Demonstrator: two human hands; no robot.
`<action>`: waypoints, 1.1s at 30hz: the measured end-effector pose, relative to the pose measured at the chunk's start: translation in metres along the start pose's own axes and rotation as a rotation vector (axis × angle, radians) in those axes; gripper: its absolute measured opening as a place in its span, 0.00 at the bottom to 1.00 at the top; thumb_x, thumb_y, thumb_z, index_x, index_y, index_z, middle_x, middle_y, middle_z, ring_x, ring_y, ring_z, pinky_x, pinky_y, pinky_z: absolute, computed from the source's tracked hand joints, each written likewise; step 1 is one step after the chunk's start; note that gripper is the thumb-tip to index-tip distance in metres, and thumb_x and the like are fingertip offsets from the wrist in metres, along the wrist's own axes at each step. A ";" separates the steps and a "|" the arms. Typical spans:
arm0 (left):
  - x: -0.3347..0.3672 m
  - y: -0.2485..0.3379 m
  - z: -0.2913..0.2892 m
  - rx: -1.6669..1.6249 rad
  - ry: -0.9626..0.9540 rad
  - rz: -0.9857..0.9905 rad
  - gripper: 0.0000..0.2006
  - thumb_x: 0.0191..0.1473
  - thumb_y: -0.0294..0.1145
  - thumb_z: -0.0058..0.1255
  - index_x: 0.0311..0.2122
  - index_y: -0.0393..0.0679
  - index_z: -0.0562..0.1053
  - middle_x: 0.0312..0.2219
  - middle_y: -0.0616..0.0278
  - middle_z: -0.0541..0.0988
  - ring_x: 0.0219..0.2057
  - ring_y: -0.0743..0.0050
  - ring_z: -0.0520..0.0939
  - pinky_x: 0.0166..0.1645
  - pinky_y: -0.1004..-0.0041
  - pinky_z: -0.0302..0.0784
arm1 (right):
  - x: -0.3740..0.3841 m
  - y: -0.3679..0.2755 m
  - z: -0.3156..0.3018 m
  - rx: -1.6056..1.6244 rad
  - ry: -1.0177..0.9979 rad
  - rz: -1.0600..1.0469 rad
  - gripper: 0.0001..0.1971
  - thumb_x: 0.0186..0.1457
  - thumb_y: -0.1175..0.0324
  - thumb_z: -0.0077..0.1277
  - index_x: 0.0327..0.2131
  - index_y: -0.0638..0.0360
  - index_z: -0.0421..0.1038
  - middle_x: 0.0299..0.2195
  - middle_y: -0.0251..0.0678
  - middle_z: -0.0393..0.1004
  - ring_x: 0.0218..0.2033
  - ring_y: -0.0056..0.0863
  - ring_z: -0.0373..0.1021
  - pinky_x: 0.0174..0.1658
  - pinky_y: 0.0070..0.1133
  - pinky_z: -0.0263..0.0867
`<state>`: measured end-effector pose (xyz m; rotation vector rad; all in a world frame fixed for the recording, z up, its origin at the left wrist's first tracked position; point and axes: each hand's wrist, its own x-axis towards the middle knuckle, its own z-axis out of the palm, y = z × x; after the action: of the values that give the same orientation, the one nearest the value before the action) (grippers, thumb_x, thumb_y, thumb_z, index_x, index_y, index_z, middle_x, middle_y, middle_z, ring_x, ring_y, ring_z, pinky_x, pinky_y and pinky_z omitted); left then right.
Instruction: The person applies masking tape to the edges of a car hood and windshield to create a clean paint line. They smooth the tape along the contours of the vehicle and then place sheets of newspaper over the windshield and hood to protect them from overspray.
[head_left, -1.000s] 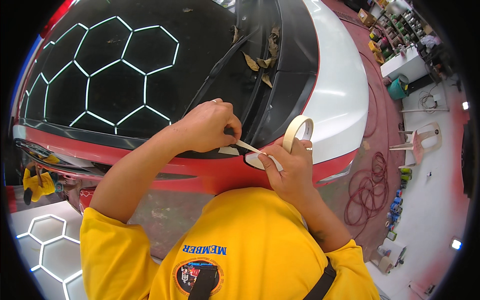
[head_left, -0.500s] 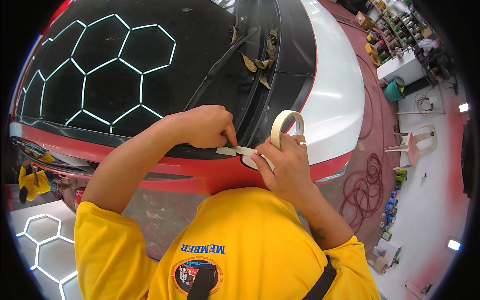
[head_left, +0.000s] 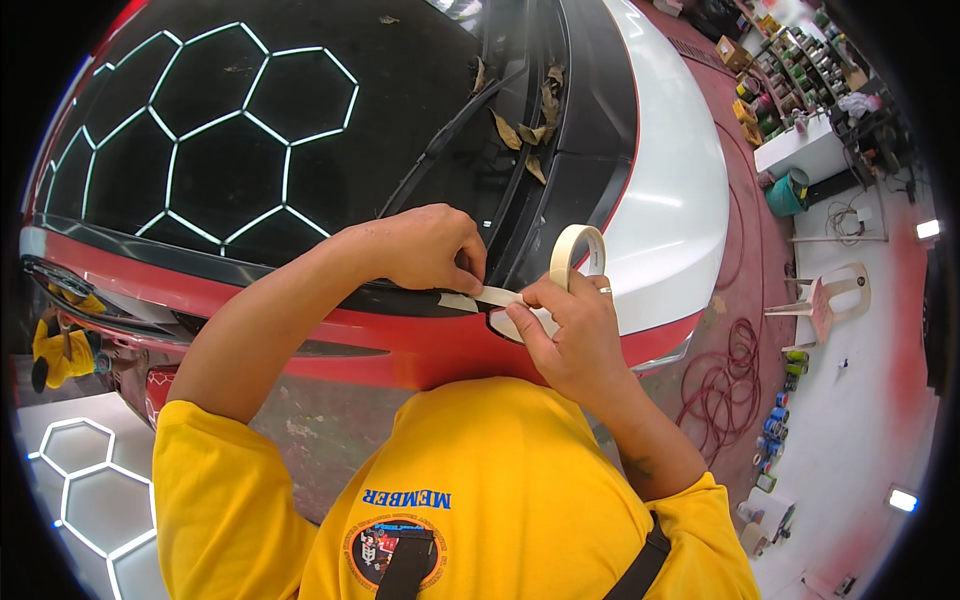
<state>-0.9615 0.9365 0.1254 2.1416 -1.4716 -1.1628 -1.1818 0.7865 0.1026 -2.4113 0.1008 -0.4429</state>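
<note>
A roll of cream masking tape [head_left: 562,262] stands on edge in my right hand [head_left: 575,325]. The thumb and fingers of that hand pinch the strip coming off it. Between my hands runs a short length of this tape strip [head_left: 497,296]. My left hand [head_left: 435,252] is closed at its other side, fingertips bent down onto the strip by the black windscreen edge trim. Part of the strip, a stuck-down piece [head_left: 457,301], lies on the trim above the red car body [head_left: 430,345]. The left fingertips partly hide where they meet the tape.
The dark windscreen [head_left: 230,170] reflects hexagonal lights. Dry leaves [head_left: 530,132] lie in the black cowl beside the white bonnet [head_left: 670,200]. On the floor to the right are a coiled red hose [head_left: 725,390], a plastic chair [head_left: 825,305], a teal bucket [head_left: 788,195] and several cans [head_left: 775,430].
My left hand has shifted slightly right, its fingertips still at the strip. The tape roll has tilted a little in my right hand. The view has moved slightly.
</note>
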 end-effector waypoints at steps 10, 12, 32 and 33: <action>0.004 0.006 -0.009 0.108 0.039 0.056 0.09 0.51 0.28 0.72 0.39 0.41 0.88 0.36 0.55 0.86 0.39 0.54 0.88 0.47 0.62 0.83 | -0.002 0.001 0.001 -0.048 0.028 -0.126 0.07 0.59 0.63 0.68 0.32 0.52 0.81 0.30 0.33 0.77 0.34 0.34 0.74 0.47 0.37 0.61; 0.000 0.008 -0.017 0.063 0.066 0.049 0.11 0.52 0.27 0.73 0.42 0.40 0.88 0.38 0.54 0.87 0.41 0.54 0.89 0.49 0.63 0.84 | -0.003 0.002 0.003 -0.113 0.053 -0.159 0.07 0.58 0.63 0.69 0.32 0.51 0.81 0.31 0.33 0.77 0.35 0.33 0.73 0.47 0.36 0.60; 0.007 0.007 0.004 0.275 -0.031 0.132 0.06 0.53 0.28 0.66 0.36 0.47 0.89 0.29 0.61 0.88 0.34 0.58 0.89 0.42 0.62 0.82 | 0.002 -0.014 0.006 -0.317 -0.082 -0.228 0.08 0.58 0.63 0.68 0.34 0.54 0.81 0.32 0.38 0.77 0.38 0.37 0.76 0.51 0.41 0.65; 0.007 0.007 0.003 0.292 -0.038 0.143 0.06 0.53 0.29 0.66 0.36 0.48 0.89 0.29 0.62 0.88 0.34 0.59 0.89 0.42 0.62 0.82 | 0.002 -0.014 0.006 -0.301 -0.088 -0.203 0.08 0.58 0.63 0.68 0.34 0.54 0.81 0.32 0.38 0.77 0.38 0.38 0.76 0.52 0.41 0.65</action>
<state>-0.9673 0.9279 0.1242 2.1590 -1.8778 -0.9950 -1.1781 0.8009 0.1076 -2.7473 -0.1269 -0.4384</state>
